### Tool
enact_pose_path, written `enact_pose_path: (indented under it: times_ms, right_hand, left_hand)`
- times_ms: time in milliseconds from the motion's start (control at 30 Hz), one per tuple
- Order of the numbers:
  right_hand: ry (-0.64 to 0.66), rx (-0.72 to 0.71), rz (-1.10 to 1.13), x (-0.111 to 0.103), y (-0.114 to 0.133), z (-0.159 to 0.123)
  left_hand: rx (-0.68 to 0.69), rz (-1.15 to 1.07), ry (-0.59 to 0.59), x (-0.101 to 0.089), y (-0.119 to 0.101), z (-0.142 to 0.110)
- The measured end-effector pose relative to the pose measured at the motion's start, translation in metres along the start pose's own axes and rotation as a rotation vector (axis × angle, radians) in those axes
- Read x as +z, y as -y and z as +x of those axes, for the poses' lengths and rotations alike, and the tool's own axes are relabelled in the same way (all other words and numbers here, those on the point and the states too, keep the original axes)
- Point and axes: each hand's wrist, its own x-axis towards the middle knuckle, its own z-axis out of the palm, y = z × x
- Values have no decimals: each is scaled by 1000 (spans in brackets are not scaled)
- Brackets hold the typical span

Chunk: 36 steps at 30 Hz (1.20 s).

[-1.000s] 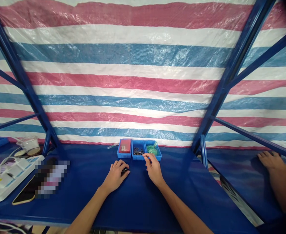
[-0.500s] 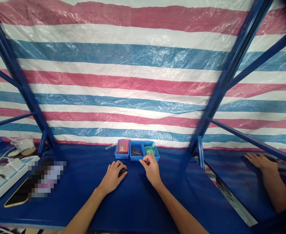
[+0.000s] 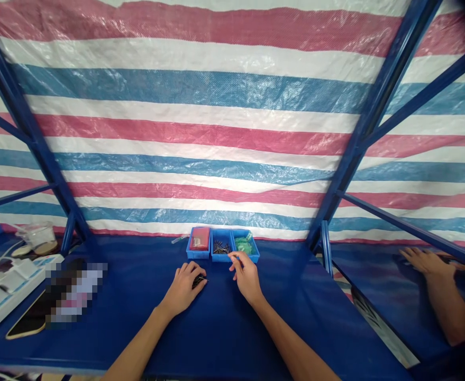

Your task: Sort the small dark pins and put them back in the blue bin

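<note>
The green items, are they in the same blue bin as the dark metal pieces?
No, the green items lie in the right-hand bin, while the dark metal pieces lie in the middle bin.

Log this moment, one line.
left hand: around dark pieces | right hand: near middle bin | left bin: red packet | right bin: green items

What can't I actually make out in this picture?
All in the head view:
- Dark pieces at the left hand: partly covered by its fingers.
- Anything in the right hand's fingertips: too small.
- Item beside the phone: pixelated.
- Neighbour's arm: lost in the dark corner.
</note>
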Motion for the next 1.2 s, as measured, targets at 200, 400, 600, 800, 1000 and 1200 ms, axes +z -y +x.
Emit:
enact_pose_path:
  times_ms: [200,400,600,800,1000,1200]
  right_hand:
    - [8,5,6,1,-4,0]
    - [-42,-96,-74,1,-5,3]
    - [-53,-132,-92,0,-4,4]
    - [-17,-51,-30,-1,-7,3]
    - [24,45,32,3,-8,1]
    - [7,-97,-57,2,-4,1]
  left_hand:
    - [4,-1,-8,0,0,0]
    - [1,0,-9,1,1,0]
    - [3,8,-13,2,2,-1]
    - [2,3,-3,1,-1,0]
    - [6,8,-2,-1,-2,-1]
    - [-2,10,-5,0,-1,0]
